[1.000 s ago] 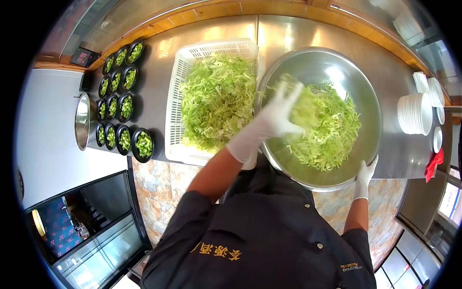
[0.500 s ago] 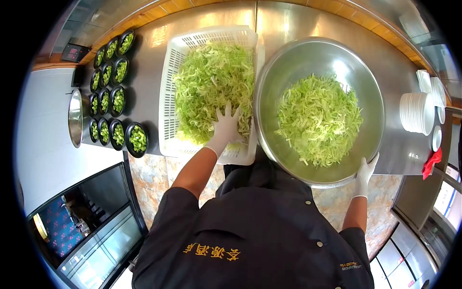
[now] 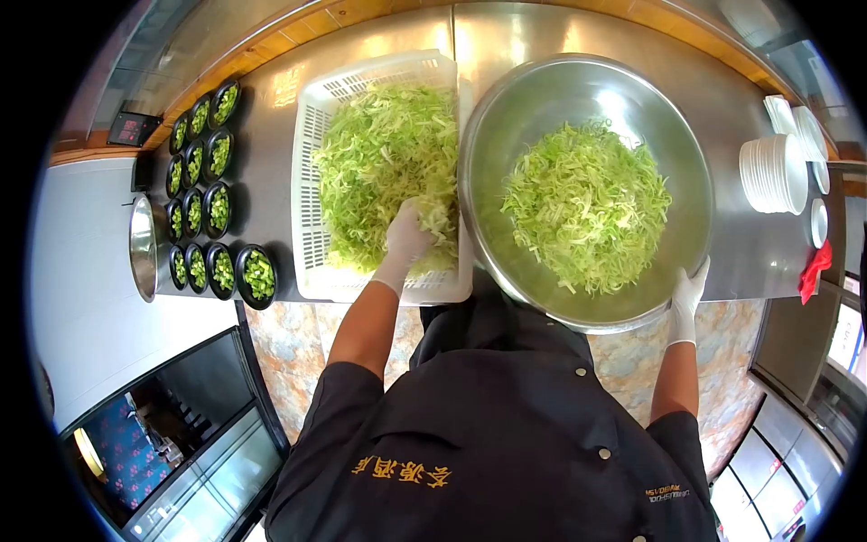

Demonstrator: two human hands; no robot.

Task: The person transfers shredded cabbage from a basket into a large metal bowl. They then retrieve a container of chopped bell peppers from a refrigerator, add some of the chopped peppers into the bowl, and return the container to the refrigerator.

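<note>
My left hand (image 3: 411, 235), in a white glove, is in the white slotted plastic basket (image 3: 310, 194). Its fingers curl down into a heap of finely shredded pale green vegetable (image 3: 384, 154), and the fingertips are hidden among the shreds. My right hand (image 3: 688, 289), gloved too, grips the lower right rim of a large steel bowl (image 3: 492, 135). Inside the bowl lies a mound of the same shreds (image 3: 587, 208). Basket and bowl stand side by side, and the bowl's near rim reaches past the counter's front edge.
Several small black dishes of chopped greens (image 3: 257, 275) stand in rows at the left of the steel counter (image 3: 262, 163). Stacked white plates (image 3: 772, 176) and a red cloth (image 3: 815, 271) are at the right. Another metal bowl (image 3: 142, 248) is at the far left.
My left hand was spread flat on the shreds; its fingers have now curled into them. The right hand keeps its place on the bowl rim. The whole view has shifted slightly.
</note>
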